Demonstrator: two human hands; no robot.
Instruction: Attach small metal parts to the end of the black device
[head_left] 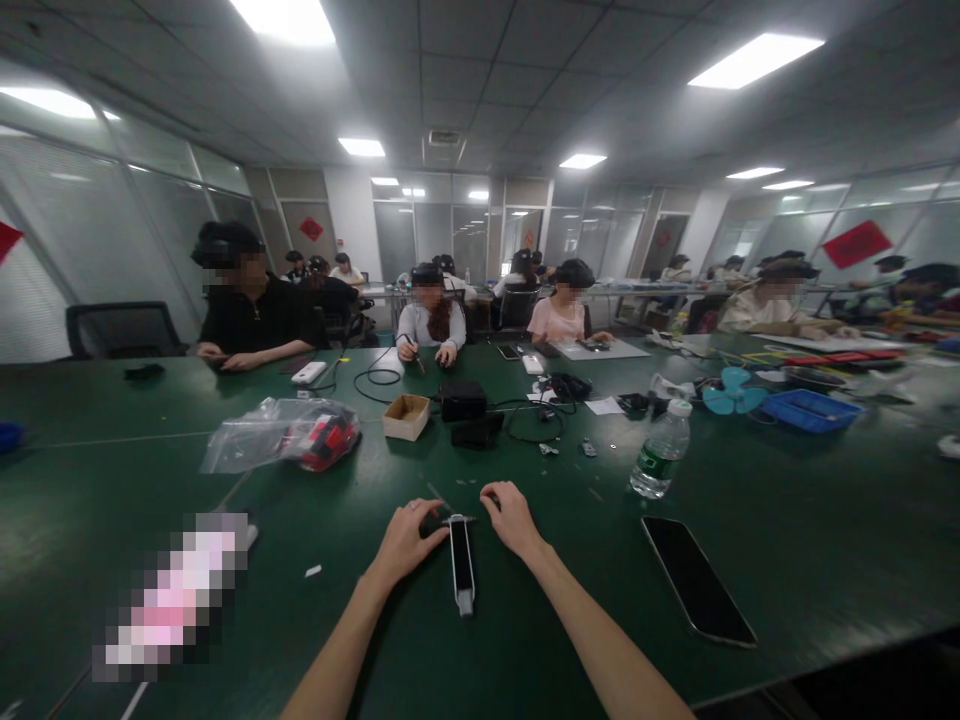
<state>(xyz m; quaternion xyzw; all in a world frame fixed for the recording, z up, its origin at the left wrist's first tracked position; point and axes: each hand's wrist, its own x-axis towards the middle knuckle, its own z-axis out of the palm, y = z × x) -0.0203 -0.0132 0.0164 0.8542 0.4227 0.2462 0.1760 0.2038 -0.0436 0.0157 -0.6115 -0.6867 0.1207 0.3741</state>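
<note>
On the green table lies a narrow device with a black face and white edges, pointing away from me. A thin bar crosses its far end, and a light tip shows at its near end. My left hand rests beside the far end on the left, thumb and fingers apart, the thumb close to the device's edge; contact cannot be made out. To the right of the far end is my right hand, apart from the device, its fingers curled together. What those fingers hold, if anything, is hidden.
A water bottle and a phone are on my right. Ahead are a cardboard box, a black box, cables and a plastic bag. A blue tray stands right. Several people sit across the table.
</note>
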